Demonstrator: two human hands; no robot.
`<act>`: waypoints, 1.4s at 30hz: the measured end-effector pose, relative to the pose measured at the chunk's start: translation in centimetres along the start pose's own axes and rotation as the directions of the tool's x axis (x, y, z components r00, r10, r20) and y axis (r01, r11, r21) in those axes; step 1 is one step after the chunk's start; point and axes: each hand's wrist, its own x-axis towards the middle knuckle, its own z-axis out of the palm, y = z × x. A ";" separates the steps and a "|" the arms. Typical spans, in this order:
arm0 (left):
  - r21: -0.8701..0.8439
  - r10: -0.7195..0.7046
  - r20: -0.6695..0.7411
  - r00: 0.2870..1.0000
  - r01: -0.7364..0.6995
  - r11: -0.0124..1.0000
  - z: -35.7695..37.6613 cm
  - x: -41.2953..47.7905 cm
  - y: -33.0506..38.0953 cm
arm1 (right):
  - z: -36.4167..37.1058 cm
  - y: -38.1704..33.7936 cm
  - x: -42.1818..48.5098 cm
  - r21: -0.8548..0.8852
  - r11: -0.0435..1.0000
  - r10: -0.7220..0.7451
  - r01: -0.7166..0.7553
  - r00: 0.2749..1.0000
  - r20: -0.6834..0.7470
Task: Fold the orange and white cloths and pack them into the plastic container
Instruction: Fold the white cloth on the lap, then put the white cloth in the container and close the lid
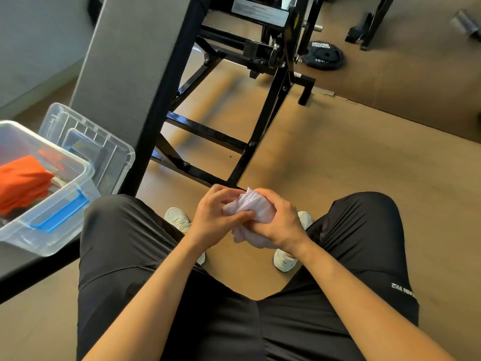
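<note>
Count at 6 o'clock: two grips, the left grip (216,217) and the right grip (281,222), with one white cloth (256,207) held between them. There are also two white shoes, the left shoe (178,220) at 8 o'clock of the cloth and the right shoe (285,260) at 5 o'clock. At 9 o'clock, one worktop (26,267) carries one plastic container (31,238), one lid (112,152), two blue latches (59,214) and one orange cloth (23,183) bundle, piece count indeterminate. One weight plate (325,56) lies at 1 o'clock.
</note>
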 end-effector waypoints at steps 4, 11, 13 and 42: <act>-0.021 -0.023 0.142 0.990 0.027 0.999 -1.3 0.0 0.1 | -1.1 -0.7 0.3 0.144 0.988 0.028 -0.049 0.988 0.150; -0.237 -0.001 0.334 0.942 0.085 0.968 -6.4 -2.1 4.1 | -1.5 -7.1 1.1 0.160 0.987 -0.056 0.003 0.944 0.324; -0.238 -0.005 0.244 0.970 0.065 0.969 -8.5 -3.1 4.8 | -0.5 -8.9 1.7 0.136 0.990 -0.080 0.034 0.934 0.348; 0.807 0.125 -0.349 0.929 0.229 0.545 -36.2 -4.8 -1.4 | 23.7 -16.8 23.0 -0.520 0.811 -0.084 0.267 0.934 0.348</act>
